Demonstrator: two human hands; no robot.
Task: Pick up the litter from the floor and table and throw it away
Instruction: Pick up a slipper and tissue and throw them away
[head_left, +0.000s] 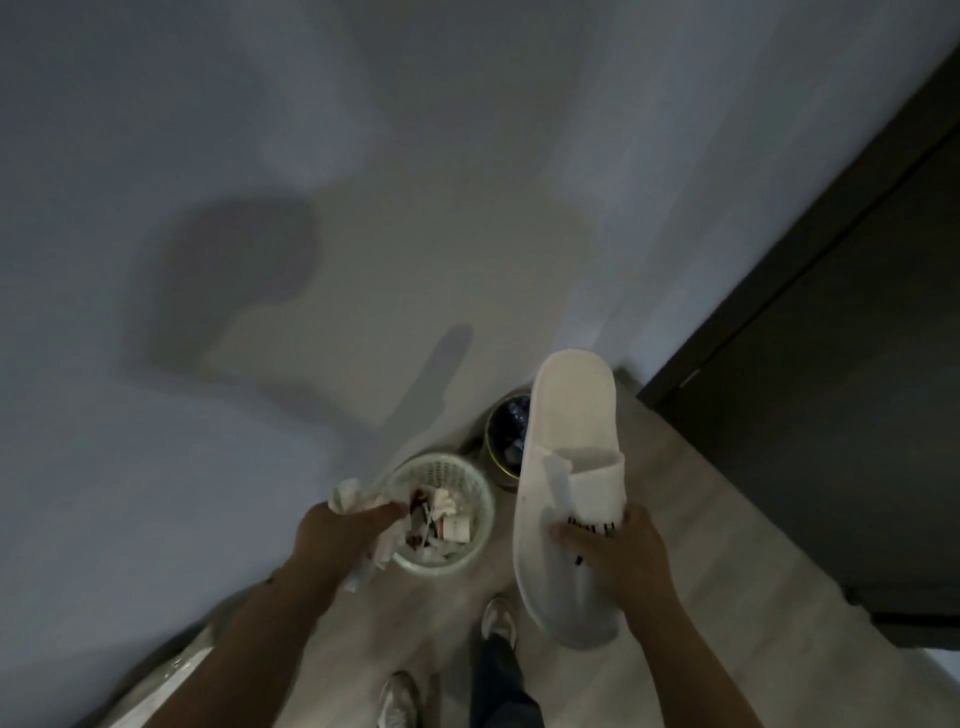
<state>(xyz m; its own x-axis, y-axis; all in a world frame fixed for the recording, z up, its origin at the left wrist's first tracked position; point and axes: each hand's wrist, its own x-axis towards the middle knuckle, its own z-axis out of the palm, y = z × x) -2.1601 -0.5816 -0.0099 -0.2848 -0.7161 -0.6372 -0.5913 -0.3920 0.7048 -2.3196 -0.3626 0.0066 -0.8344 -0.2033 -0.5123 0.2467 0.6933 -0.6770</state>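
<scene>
Crumpled white paper (346, 494) is gripped in the left hand (337, 538), whose fingers curl round it right at the near-left rim of a white lattice wastebasket (453, 464). The basket stands on the pale wooden floor (701, 571) close to the white wall (363, 208) and is nearly full of litter (441, 522): wrappers, tissue and scraps of paper. Just beyond it, to the far right, stands a dark round bin with a gold rim (496, 457), with what look like plastic bottles (514, 415) inside; part of it is hidden. The right hand (618, 558) holds a white disposable slipper (571, 410) in front of that bin, thumb on the insole and fingers under the sole, toe end nearest the person. A dark door (831, 415) fills the right side. Two pale shoes (498, 618) show at the near edge.
</scene>
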